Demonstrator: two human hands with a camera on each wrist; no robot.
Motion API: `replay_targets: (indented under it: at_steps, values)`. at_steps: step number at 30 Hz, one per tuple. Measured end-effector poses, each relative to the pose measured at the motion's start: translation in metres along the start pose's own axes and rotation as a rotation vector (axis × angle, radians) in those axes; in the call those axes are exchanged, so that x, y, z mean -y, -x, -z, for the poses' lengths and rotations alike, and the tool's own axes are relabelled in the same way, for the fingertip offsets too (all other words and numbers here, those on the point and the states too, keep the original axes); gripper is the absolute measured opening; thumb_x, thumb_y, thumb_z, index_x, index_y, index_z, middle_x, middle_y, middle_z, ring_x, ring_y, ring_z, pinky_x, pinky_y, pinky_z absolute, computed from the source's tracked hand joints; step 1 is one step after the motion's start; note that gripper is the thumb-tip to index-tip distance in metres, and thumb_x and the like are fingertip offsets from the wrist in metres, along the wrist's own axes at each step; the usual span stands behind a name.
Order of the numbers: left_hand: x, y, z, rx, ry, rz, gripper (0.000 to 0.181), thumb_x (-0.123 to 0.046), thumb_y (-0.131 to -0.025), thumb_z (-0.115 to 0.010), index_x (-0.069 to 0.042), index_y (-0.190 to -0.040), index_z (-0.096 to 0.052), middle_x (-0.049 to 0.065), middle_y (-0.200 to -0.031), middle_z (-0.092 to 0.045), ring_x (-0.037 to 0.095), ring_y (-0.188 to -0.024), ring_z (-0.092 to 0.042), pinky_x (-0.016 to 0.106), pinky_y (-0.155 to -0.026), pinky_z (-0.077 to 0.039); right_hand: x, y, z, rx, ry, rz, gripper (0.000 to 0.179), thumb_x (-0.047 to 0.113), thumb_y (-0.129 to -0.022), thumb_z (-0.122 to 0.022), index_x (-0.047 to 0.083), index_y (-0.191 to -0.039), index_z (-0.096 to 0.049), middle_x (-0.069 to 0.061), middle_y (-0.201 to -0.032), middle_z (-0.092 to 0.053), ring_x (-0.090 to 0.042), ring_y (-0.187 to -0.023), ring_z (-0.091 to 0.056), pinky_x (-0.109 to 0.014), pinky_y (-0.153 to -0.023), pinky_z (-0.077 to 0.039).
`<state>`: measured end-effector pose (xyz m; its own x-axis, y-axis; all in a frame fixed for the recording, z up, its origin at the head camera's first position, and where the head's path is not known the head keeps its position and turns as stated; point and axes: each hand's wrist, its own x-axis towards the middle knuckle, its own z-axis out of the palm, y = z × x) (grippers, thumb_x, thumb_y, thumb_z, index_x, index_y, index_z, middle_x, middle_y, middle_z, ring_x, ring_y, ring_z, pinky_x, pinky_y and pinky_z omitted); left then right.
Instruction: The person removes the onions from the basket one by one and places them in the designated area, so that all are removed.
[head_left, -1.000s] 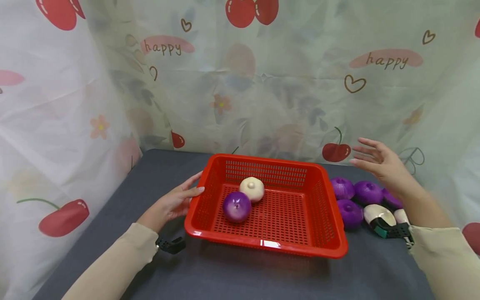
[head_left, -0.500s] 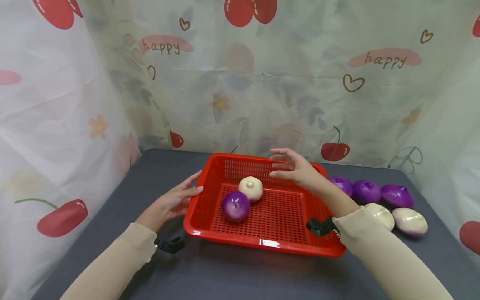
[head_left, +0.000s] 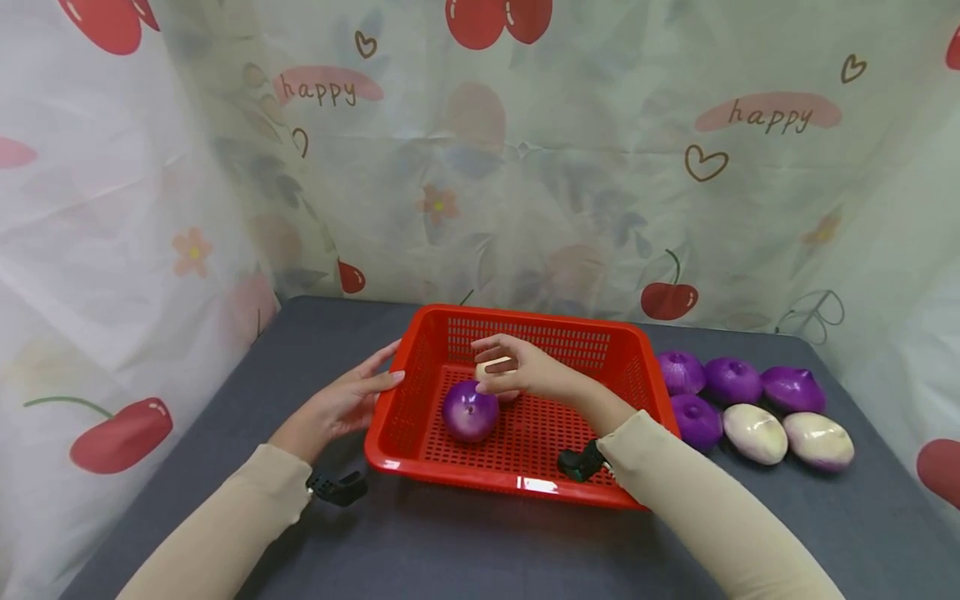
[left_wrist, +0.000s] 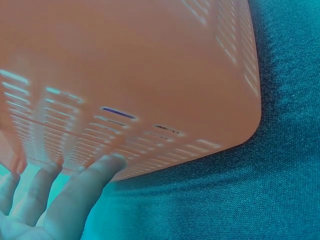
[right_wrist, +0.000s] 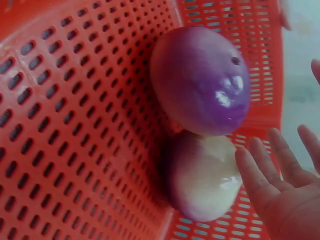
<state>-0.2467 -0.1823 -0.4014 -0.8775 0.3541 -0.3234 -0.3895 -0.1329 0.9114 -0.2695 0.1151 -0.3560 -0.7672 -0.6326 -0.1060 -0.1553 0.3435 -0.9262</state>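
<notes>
In the head view my left hand (head_left: 341, 406) holds the left side of the red plastic basket (head_left: 397, 467), thumb over the rim. The left wrist view shows its fingers (left_wrist: 82, 192) against the slotted outer wall. My right hand (head_left: 517, 367) is over the basket with spread, loosely bent fingers and nothing in its grasp. Its fingertips are right at the pale turnip (right_wrist: 207, 182), white with a purple end, which the hand partly covers in the head view. Touching that turnip is a shiny purple turnip (head_left: 470, 412) with a small dark spot.
Right of the basket, on the dark grey table (head_left: 465, 558), lie several purple onion-like vegetables (head_left: 731, 381) and two whitish turnips, one nearer (head_left: 755, 433) and one further right (head_left: 819, 440). A cherry-printed curtain (head_left: 525, 167) hangs behind and at both sides.
My right hand has moved left from above the vegetables at the right, across the basket, and down to the pale turnip. My left hand has stayed at the basket's left side.
</notes>
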Motion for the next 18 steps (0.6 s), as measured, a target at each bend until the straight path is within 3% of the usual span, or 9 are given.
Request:
replay_targets:
  at_steps: [9,18]
  values:
    - [0.0,0.0,-0.001,-0.008,-0.006,0.003,0.075,-0.026,-0.093,-0.065,-0.042,-0.152,-0.022,0.013,-0.152,-0.038,0.034,-0.117,-0.061,0.051,-0.089,-0.053,-0.013,-0.003,0.0,0.073,-0.023,-0.047,0.059,0.014,-0.089,-0.069,0.008,-0.142,-0.044,-0.024,-0.143,-0.045,-0.036,-0.134,-0.045,-0.047,-0.105,-0.045]
    - [-0.002,0.0,0.001,0.033,0.004,-0.005,0.072,-0.023,-0.096,-0.061,-0.039,-0.153,-0.02,0.016,-0.151,-0.038,0.03,-0.112,-0.065,0.05,-0.089,-0.054,-0.021,-0.005,-0.001,0.146,-0.009,-0.041,0.054,0.01,-0.088,-0.069,0.009,-0.137,-0.047,-0.016,-0.145,-0.047,-0.031,-0.134,-0.045,-0.047,-0.109,-0.041]
